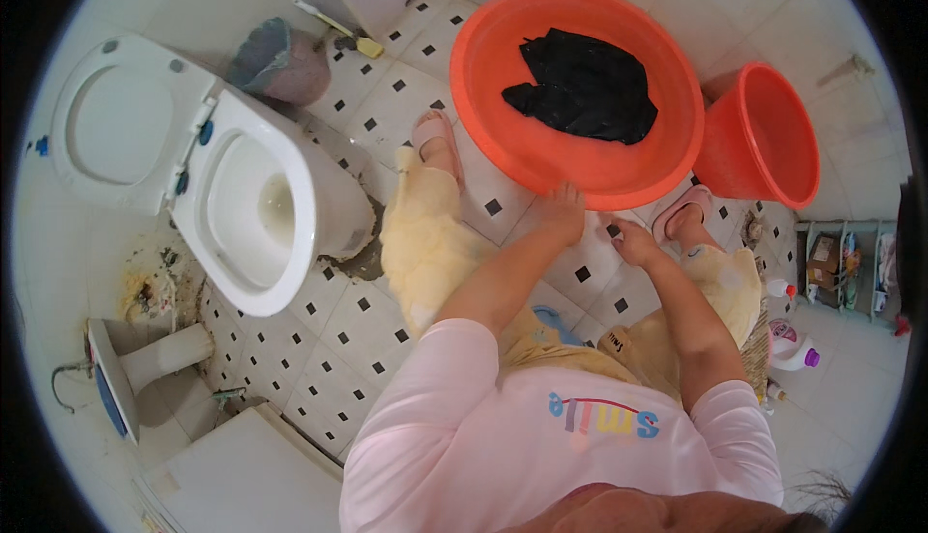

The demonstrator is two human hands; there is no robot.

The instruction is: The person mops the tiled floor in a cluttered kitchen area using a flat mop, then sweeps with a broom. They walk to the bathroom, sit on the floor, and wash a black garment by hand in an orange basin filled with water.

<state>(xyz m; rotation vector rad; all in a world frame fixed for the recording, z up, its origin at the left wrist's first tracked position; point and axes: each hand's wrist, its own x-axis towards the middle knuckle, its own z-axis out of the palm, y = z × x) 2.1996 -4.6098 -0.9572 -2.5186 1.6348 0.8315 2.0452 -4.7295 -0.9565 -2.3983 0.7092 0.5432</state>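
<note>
A large orange-red plastic basin (493,120) stands on the floor before me, with a dark, bunched cloth garment (587,91) lying in its bottom. My left hand (565,212) reaches to the near rim, its fingertips overlapping the edge; whether they press on it cannot be told. Lower and to the right, my right hand (634,243) hangs loosely curled over the floor tiles, apart from the basin, with nothing visible in it. Beside the basin on the right is an orange-red plastic bucket (732,138), tilted in the wide view.
At left stands a toilet (297,243) with its lid and seat raised, beside a lined waste bin (297,69) and a yellow brush (368,47). A pedestal sink (163,359) is lower left. Detergent bottles (794,352) and a shelf rack (841,265) line the right side.
</note>
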